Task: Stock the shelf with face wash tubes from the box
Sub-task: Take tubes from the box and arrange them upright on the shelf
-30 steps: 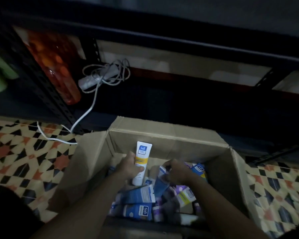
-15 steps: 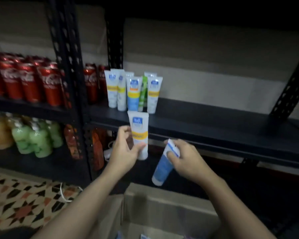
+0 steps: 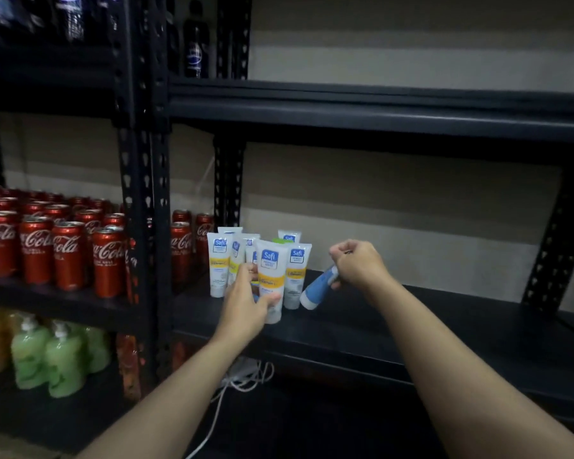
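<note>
A person is standing at a dark metal shelf (image 3: 411, 313), both bare arms reaching forward. Half a second ago both hands were hanging below the shelf edge over the box, each carrying a tube; now they are up at shelf level and the box is out of view. The left hand (image 3: 246, 303) is grasping a white and yellow face wash tube (image 3: 270, 276), cap down, its base touching or almost touching the shelf surface just in front of the standing cluster of tubes (image 3: 232, 260) at the left end; dim light and blur are making it hard to tell which. The right hand (image 3: 358, 265) is clenching the crimped end of a blue tube (image 3: 317, 289), which is tilting, cap pointing down and left, just right of the cluster and apparently above the shelf. This means the carry from the box is finishing and placement is starting: one tube is nearly stocked, the other is needing to be turned upright. To the left, red cola cans (image 3: 67, 253) are filling the neighbouring bay
</note>
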